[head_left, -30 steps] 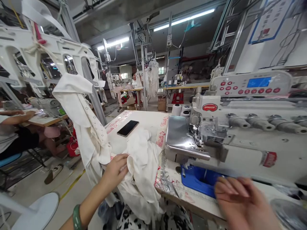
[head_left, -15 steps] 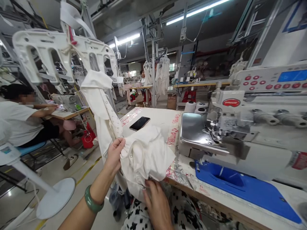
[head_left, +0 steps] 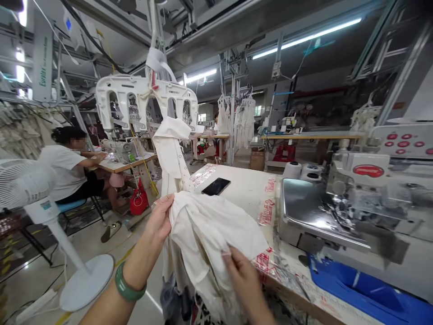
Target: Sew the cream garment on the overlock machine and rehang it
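At the far left, a white pedestal fan [head_left: 30, 189] stands on the floor, its round base [head_left: 86, 282] near a yellow floor line [head_left: 123, 257]. Beyond it, a seated co-worker [head_left: 66, 164] in a white T-shirt has both hands at a sewing machine [head_left: 118, 151] on a wooden table, and a red bag [head_left: 139, 203] hangs beside the table's leg. Overhead, a white plastic garment carrier [head_left: 145, 101] hangs on a rail, and a white garment [head_left: 209, 239] falls from it, a row of small buttons running down its upper part to the bunched cloth in front of the person. The left hand [head_left: 157, 223], a green bangle [head_left: 126, 284] on its wrist, holds the garment's upper edge in a narrow pinch between thumb and fingers. The right hand [head_left: 245, 280] closes narrowly on a lower fold of the same cloth. Held this way, the garment sits beside the near corner of a long work table [head_left: 243, 203], where a black smartphone [head_left: 215, 186] lies flat, well apart from both hands. Further right are white thread cones [head_left: 292, 170], an overlock sewing machine [head_left: 358, 189] with a steel plate [head_left: 314, 212], and a blue tray [head_left: 365, 289] below it.
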### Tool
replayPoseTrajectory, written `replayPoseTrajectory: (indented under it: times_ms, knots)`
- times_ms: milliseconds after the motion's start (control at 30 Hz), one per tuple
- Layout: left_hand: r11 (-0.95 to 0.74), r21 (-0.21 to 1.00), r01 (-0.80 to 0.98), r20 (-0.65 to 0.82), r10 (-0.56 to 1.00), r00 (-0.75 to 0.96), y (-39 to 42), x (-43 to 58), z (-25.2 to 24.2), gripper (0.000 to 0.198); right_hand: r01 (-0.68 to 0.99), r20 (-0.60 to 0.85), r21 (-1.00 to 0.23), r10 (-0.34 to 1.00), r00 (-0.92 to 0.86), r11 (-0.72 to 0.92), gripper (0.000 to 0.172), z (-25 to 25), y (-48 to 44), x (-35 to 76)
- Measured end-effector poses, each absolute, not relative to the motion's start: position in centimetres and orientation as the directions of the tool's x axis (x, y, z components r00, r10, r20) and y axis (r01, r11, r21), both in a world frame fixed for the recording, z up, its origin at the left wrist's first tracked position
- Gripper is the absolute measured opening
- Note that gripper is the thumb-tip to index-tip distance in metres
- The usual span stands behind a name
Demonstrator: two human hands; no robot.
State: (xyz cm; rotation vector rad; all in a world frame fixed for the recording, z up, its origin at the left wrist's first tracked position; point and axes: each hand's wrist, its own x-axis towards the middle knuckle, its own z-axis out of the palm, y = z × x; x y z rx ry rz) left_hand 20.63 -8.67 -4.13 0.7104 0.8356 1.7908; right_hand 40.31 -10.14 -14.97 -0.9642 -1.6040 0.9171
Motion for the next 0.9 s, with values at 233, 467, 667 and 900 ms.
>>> replayPoseTrajectory:
  times_ms: [233, 467, 667, 900]
  knots:
    - [-0.262, 0.855, -0.448, 0.139, 0.948, -0.288, -7.2, 18.3, -1.0, 0.014, 0.110, 0.410, -0.899, 0.902, -0.133, 0.425, 0.035, -2.8, -5.8, 46.0]
    - [-0.496, 0.834, -0.243, 0.402, 0.846, -0.350, -2.8, 20.1, 6.8, 0.012, 0.227, 0.607, -0.774, 0.795, 0.000, 0.591, 0.025, 7.4, 1.1, 47.6]
    - [-0.677, 0.736, 0.003, 0.620, 0.671, -0.407, 1.6, 20.7, 9.9, 0.007, 0.348, 0.713, -0.668, 0.699, 0.048, 0.658, 0.018, 9.4, 4.1, 48.3]
    - [-0.525, 0.821, 0.225, 0.570, 0.779, -0.262, 4.3, 21.2, 4.0, 0.010, 0.452, 0.707, -0.619, 0.706, -0.036, 0.642, 0.017, 8.7, 5.7, 47.3]
